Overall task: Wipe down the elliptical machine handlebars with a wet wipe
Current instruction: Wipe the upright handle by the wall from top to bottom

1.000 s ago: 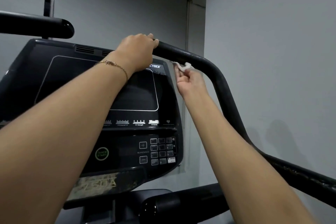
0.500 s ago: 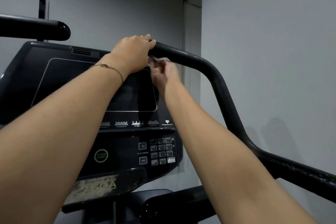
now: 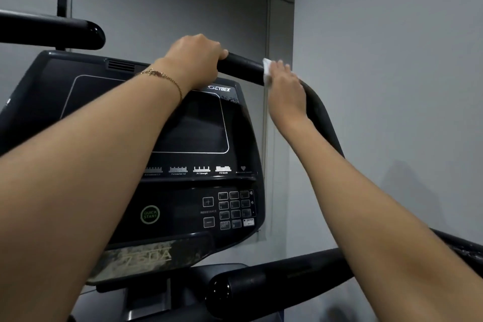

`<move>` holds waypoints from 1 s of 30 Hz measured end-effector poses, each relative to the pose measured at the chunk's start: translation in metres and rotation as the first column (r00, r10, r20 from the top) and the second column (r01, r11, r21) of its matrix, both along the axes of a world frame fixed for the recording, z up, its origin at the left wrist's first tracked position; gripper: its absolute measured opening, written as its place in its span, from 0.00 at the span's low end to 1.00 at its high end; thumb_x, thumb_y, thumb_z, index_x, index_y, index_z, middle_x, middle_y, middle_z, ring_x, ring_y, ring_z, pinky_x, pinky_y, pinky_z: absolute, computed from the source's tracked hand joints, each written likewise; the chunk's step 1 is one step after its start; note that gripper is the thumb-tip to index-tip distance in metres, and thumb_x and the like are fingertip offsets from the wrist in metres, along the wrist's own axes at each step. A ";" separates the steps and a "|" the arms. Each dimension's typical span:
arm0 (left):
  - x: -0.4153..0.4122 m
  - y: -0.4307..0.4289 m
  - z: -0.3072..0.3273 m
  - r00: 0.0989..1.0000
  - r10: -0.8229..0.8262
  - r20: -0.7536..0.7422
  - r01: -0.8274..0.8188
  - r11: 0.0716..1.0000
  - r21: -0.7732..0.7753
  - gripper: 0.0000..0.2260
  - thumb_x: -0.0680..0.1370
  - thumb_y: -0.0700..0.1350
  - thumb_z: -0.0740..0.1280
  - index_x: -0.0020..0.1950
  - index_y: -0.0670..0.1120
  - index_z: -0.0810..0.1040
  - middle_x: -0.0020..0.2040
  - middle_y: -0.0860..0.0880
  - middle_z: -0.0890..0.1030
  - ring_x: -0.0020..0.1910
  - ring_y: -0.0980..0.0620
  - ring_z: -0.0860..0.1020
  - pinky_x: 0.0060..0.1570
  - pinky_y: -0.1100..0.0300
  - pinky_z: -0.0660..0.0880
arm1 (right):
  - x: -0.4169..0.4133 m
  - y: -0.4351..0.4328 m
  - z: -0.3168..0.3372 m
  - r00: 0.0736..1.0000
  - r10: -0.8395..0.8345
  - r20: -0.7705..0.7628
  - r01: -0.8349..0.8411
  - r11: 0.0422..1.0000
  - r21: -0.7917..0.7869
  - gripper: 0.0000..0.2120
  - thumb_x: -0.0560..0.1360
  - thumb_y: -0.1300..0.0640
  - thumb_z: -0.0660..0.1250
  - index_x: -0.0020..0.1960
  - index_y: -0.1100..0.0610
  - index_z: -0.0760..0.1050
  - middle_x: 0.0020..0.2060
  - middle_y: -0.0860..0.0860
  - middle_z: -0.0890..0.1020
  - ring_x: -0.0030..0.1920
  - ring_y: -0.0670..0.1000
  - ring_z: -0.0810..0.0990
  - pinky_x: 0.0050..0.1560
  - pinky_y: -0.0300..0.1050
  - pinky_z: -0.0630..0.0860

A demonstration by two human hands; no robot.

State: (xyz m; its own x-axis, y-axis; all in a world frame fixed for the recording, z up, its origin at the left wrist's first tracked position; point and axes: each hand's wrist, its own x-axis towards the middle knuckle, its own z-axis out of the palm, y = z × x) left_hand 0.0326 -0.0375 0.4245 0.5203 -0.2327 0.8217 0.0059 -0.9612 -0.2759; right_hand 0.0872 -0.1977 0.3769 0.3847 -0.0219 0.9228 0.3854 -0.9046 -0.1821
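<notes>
The left hand (image 3: 198,57) was closed firmly round the end of the black handlebar (image 3: 243,66), just above the centre of the frame, knuckles toward me. It had not shifted from that grip over the last second. A thin gold bracelet (image 3: 167,78) lay across its wrist.

The right hand (image 3: 286,91) was what had moved. Half a second before, it sat tucked under the bar right against the left hand. Now it had slid off to the right, to where the handlebar begins to bend downward, leaving a bare stretch of bar between the two hands. It had also come up from beneath: its back faced me and its fingers were bent over the top of the bar. They held the wet wipe (image 3: 267,70) against the bar, with only a white corner showing at the hand's left edge. The fingertips were blurred, so I could not tell how tightly they closed.

Behind both forearms stood the dark console (image 3: 183,125), its screen blank, filling the left and centre. A second bar (image 3: 52,31) jutted in at the upper left and a lower grip (image 3: 261,285) crossed the bottom centre. The grey wall (image 3: 392,60) filled the right side.
</notes>
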 end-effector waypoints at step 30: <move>-0.004 0.007 -0.011 0.985 -0.135 0.106 0.150 0.977 -0.152 0.21 0.75 0.31 0.56 0.66 0.40 0.74 0.66 0.43 0.73 0.60 0.39 0.73 0.61 0.50 0.72 | -0.002 0.029 0.000 0.979 -0.009 0.205 0.063 0.965 -0.256 0.24 0.79 0.67 0.51 0.74 0.60 0.54 0.73 0.55 0.62 0.74 0.52 0.59 0.70 0.43 0.61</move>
